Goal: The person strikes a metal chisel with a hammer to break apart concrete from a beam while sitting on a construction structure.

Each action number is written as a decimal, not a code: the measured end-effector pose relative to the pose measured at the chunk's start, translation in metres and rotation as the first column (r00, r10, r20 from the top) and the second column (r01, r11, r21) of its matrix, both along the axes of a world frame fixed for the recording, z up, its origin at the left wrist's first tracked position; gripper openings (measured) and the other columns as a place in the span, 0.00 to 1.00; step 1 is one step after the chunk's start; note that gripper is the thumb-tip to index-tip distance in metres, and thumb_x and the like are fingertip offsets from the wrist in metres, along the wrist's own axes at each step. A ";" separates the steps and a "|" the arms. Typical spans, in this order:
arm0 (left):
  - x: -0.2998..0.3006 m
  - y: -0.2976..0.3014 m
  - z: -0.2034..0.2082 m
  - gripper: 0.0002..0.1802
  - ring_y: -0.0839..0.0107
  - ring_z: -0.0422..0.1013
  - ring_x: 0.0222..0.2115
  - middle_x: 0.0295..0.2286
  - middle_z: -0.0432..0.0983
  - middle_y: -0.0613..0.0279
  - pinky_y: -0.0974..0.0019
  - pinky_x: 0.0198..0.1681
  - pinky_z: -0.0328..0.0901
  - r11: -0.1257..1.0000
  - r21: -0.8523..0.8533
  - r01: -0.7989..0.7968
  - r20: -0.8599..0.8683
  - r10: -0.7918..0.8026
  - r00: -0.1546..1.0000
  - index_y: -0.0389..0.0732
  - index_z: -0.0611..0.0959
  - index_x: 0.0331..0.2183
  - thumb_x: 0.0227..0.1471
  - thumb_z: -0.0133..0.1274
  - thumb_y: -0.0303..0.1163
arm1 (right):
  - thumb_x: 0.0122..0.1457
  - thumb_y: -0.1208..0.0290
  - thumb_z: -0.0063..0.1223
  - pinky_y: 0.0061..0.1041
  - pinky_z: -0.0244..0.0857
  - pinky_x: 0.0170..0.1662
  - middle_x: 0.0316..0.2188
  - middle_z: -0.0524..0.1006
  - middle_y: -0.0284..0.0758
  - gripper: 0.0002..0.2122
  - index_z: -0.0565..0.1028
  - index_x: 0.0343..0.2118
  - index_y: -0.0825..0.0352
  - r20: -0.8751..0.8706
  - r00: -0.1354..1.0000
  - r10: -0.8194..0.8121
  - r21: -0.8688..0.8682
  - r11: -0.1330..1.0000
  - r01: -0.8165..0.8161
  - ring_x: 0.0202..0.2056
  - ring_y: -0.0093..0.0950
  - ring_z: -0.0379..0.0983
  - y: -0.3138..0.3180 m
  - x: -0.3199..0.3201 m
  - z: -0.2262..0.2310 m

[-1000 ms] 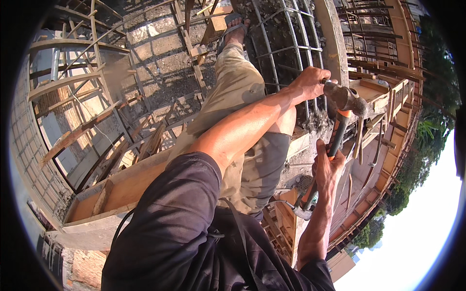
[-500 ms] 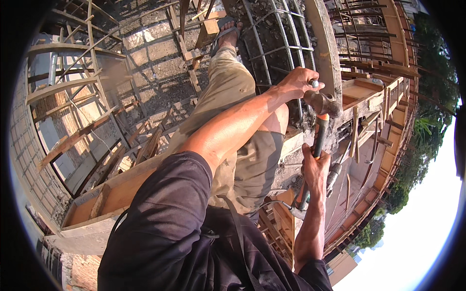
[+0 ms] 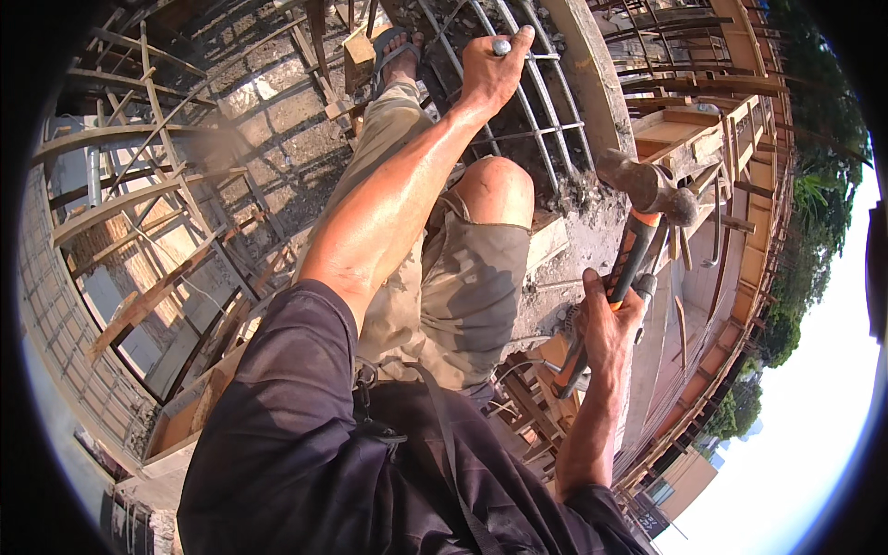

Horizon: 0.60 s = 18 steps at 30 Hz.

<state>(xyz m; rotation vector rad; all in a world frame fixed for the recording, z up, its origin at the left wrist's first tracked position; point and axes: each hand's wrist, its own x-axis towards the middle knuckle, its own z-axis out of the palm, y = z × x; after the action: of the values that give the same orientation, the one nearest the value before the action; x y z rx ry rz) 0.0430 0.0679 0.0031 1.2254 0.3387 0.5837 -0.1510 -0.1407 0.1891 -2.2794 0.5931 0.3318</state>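
My left hand (image 3: 492, 74) is a fist around a metal rod (image 3: 500, 46), with only its round, shiny end showing above the fingers. It is over the steel rebar grid (image 3: 541, 111); whether the rod touches anything below is hidden. To the lower right, my right hand (image 3: 608, 324) grips a hammer by its black and orange handle (image 3: 631, 254). The hammer's worn metal head (image 3: 650, 188) has one blocky end and one rounded end, and is raised apart from the rod. Beneath the hammer lies rough grey concrete (image 3: 587, 240) with loose rubble.
A board (image 3: 592, 79) runs along the rebar's right side. My sandalled foot (image 3: 398, 60) is beside a wooden block (image 3: 360, 57). Timber framing (image 3: 139, 222) and a rebar mesh (image 3: 69, 324) stretch out at lower left. Wooden formwork (image 3: 684, 139) curves along the right, with trees (image 3: 800, 203) beyond.
My left hand with the rod has moved up and left, away from the hammer. The hammer head, close to the rod before, now appears larger and farther right.
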 end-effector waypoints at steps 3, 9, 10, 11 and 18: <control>-0.006 -0.020 -0.005 0.31 0.83 0.52 0.16 0.11 0.55 0.78 0.67 0.19 0.48 0.989 -0.018 0.148 -0.067 -0.149 0.987 0.42 0.69 0.10 0.55 0.56 0.49 | 0.56 0.66 0.62 0.19 0.54 0.16 0.12 0.66 0.26 0.14 0.70 0.23 0.69 0.090 0.996 0.018 0.065 0.998 -0.024 0.13 0.16 0.61 0.015 0.007 0.017; -0.023 -0.060 -0.006 0.24 0.78 0.60 0.15 0.11 0.64 0.63 0.61 0.18 0.57 0.934 0.189 0.304 -0.084 -0.293 0.953 0.36 0.75 0.15 0.52 0.59 0.42 | 0.62 0.69 0.54 0.17 0.45 0.13 0.09 0.58 0.23 0.17 0.62 0.18 0.60 0.557 0.824 0.102 0.195 0.948 -0.250 0.10 0.13 0.50 0.044 0.044 0.042; -0.025 -0.060 -0.002 0.23 0.78 0.61 0.15 0.11 0.64 0.62 0.61 0.18 0.58 0.940 0.147 0.308 -0.065 -0.302 0.951 0.35 0.75 0.16 0.52 0.59 0.42 | 0.62 0.68 0.54 0.17 0.45 0.13 0.10 0.58 0.23 0.17 0.62 0.18 0.61 0.582 0.807 0.103 0.229 0.931 -0.284 0.10 0.13 0.51 0.043 0.051 0.030; -0.025 -0.059 0.002 0.21 0.78 0.61 0.15 0.12 0.64 0.61 0.61 0.18 0.58 0.943 0.103 0.315 -0.044 -0.312 0.949 0.35 0.75 0.17 0.52 0.59 0.41 | 0.63 0.68 0.53 0.17 0.46 0.14 0.10 0.57 0.23 0.17 0.62 0.18 0.61 0.606 0.789 0.101 0.260 0.912 -0.316 0.11 0.13 0.51 0.039 0.057 0.010; -0.010 -0.064 -0.027 0.17 0.77 0.55 0.17 0.13 0.58 0.54 0.61 0.21 0.57 0.906 0.226 0.358 0.030 -0.373 0.927 0.35 0.69 0.17 0.44 0.60 0.32 | 0.57 0.60 0.56 0.24 0.56 0.20 0.12 0.67 0.28 0.17 0.71 0.22 0.70 -0.090 0.971 0.222 -0.206 0.950 -0.237 0.16 0.18 0.61 0.027 0.054 -0.037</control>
<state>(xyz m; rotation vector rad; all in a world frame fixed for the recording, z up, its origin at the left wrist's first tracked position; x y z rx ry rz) 0.0326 0.0037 -0.0235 1.4316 -0.0230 0.3421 -0.0965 -0.1138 0.1525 -2.5628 0.4119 0.4778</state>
